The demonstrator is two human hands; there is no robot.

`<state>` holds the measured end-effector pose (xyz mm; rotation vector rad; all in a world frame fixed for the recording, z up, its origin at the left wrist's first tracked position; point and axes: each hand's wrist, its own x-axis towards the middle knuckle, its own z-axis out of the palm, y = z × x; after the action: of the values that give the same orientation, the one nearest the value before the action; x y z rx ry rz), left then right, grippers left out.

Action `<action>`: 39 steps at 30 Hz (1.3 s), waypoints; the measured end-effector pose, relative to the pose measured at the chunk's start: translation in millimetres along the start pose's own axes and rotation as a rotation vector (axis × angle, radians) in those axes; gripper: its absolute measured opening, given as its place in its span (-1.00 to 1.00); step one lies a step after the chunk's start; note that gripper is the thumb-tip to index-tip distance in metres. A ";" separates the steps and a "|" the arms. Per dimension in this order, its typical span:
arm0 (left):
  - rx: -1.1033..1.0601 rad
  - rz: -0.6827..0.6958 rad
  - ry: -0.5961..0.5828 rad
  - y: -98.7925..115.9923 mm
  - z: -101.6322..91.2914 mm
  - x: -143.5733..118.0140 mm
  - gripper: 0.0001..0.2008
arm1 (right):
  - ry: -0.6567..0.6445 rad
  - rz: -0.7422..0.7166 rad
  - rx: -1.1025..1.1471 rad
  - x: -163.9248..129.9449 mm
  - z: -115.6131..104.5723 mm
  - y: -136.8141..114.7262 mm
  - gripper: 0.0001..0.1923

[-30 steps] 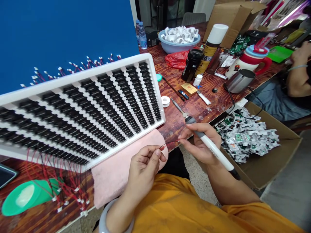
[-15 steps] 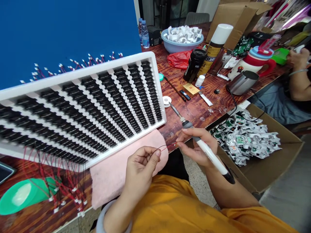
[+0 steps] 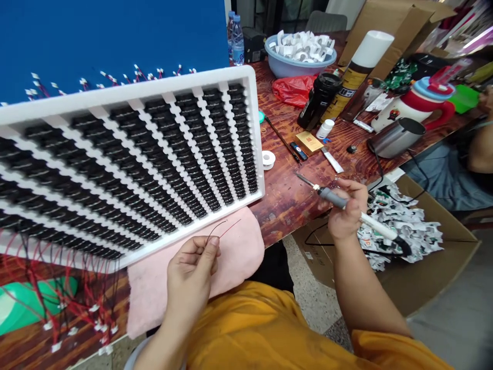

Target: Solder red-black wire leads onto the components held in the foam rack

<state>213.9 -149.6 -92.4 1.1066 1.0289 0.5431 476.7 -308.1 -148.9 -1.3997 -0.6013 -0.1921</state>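
Note:
My left hand (image 3: 194,267) pinches a thin pair of red and black wires (image 3: 225,229) above a pink cloth (image 3: 239,252). The wire tips point up toward the lower edge of a white foam tray (image 3: 154,92), which is tilted and filled with rows of small black parts. My right hand (image 3: 346,208) grips a soldering iron (image 3: 339,200) with a grey collar and white handle. Its metal tip points left over the wooden table (image 3: 285,195), apart from the wires.
A solder spool (image 3: 268,159), a black pen and a small box (image 3: 307,141) lie on the table. Further back stand a blue bowl (image 3: 298,67), a black bottle (image 3: 319,100) and a spray can (image 3: 356,72). A cardboard box of circuit boards (image 3: 408,226) sits right. Another person's arm (image 3: 481,144) shows far right.
My right hand let go of the wire ends and moved right and up with the soldering iron. My left hand drew left with the wires, over the pink cloth.

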 end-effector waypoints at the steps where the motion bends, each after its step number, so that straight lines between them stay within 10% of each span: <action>1: 0.001 -0.007 0.014 0.7 0.4 -0.1 -0.67 | 0.019 -0.005 -0.039 2.5 -0.8 5.7 -0.60; 39: -0.025 -0.137 0.013 -18.5 -8.2 10.5 -0.63 | -0.099 0.230 -0.307 8.9 16.4 28.6 -0.70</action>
<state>209.3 -144.7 -114.2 1.0035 1.0975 0.4525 493.0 -285.2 -168.3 -1.7713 -0.5000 -0.0310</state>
